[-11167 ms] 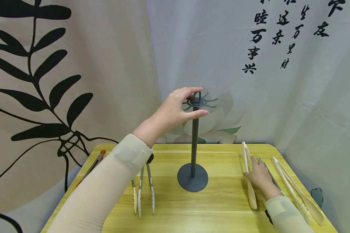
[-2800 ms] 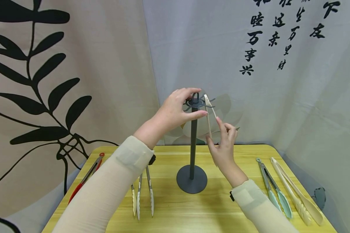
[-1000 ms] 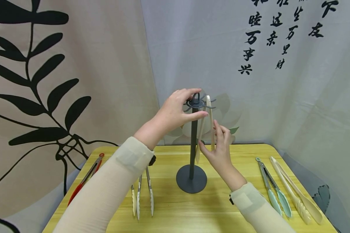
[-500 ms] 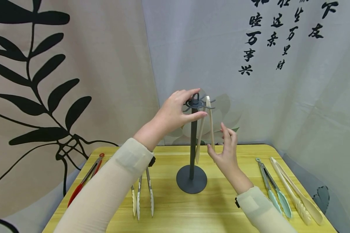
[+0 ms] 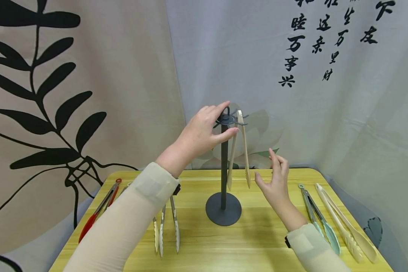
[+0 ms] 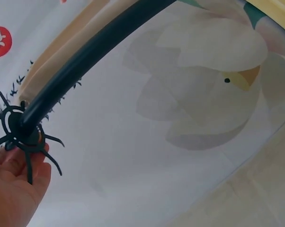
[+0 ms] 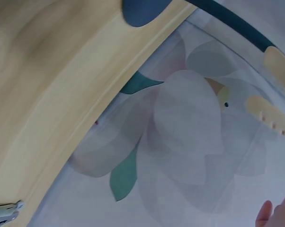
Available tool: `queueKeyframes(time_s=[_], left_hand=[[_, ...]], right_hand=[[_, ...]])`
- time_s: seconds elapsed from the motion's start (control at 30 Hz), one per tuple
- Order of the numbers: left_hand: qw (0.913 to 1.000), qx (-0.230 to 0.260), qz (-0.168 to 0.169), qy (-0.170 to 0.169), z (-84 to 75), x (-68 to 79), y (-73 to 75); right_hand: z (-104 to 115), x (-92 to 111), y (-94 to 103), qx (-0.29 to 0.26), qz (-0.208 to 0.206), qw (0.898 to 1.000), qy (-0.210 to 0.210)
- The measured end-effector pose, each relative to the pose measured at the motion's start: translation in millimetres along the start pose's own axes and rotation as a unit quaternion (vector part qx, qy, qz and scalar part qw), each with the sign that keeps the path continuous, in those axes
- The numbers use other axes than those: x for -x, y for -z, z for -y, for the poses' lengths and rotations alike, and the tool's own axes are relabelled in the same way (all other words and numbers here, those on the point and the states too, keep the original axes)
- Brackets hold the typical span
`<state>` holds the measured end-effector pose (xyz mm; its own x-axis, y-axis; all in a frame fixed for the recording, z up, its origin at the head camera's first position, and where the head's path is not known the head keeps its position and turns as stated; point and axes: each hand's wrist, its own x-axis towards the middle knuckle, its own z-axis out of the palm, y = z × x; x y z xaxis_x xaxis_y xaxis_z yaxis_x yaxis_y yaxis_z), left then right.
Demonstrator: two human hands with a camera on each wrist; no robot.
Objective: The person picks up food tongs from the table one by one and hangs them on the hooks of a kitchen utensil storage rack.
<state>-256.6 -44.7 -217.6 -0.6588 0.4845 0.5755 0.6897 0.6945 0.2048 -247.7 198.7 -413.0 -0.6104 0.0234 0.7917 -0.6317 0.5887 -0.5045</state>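
A dark grey utensil rack [image 5: 224, 162] with a round base and curved hooks stands on the wooden table. My left hand [image 5: 204, 126] holds its top, the thumb in front below the hooks. The left wrist view shows fingertips curled against the hooked hub [image 6: 24, 127]. Cream tongs [image 5: 246, 158] hang from a right-side hook, legs downward and spread apart. To their right, my right hand [image 5: 275, 185] is in the air with thumb and fingers apart, holding nothing. The right wrist view catches only the tongs' tips [image 7: 270, 116] and some fingertips [image 7: 275, 217].
At the table's right lie teal-tipped tongs [image 5: 331, 236], partly behind the right sleeve, and larger cream tongs [image 5: 339, 219]. Red tongs [image 5: 90, 224] and tongs with pale scalloped tips [image 5: 161, 238] lie at the left, partly under the left arm. A printed curtain hangs behind.
My right hand picked the cream tongs up from the table, brought them to the rack's hook, let go and drew back rightward. My left hand stayed at the rack's top.
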Motion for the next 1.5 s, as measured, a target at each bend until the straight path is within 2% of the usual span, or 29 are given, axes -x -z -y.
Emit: queueKeyframes(time_s=[0.27, 0.43, 0.63, 0.87, 1.13, 1.33, 1.5], left_hand=[[0.9991, -0.033, 0.015, 0.021, -2.5, 1.5, 5.6], [0.9962, -0.066, 0.032, 0.047, -6.3, 1.4, 9.0], [0.9947, -0.056, 0.051, 0.069, -12.1, 0.4, 11.3], [0.9962, -0.046, 0.04, 0.063, -13.2, 1.9, 9.5], [0.9966, -0.041, 0.042, 0.059, -11.0, 2.9, 7.3], [0.9978, -0.032, 0.036, 0.045, -8.4, 3.2, 4.8], [0.9991, -0.032, 0.016, 0.021, -4.4, 4.2, 1.5]], right_hand=[[-12, 11, 13.6, 0.029, 0.022, 0.998, -0.049], [-21, 15, 18.8, 0.046, 0.022, 0.997, -0.054], [-30, 20, 24.6, 0.05, 0.016, 0.997, -0.063], [-36, 27, 30.4, 0.055, 0.029, 0.993, -0.101], [-44, 32, 39.2, 0.08, 0.038, 0.988, -0.129], [-54, 37, 51.4, 0.117, 0.065, 0.977, -0.164], [-64, 41, 62.8, 0.141, 0.114, 0.963, -0.199]])
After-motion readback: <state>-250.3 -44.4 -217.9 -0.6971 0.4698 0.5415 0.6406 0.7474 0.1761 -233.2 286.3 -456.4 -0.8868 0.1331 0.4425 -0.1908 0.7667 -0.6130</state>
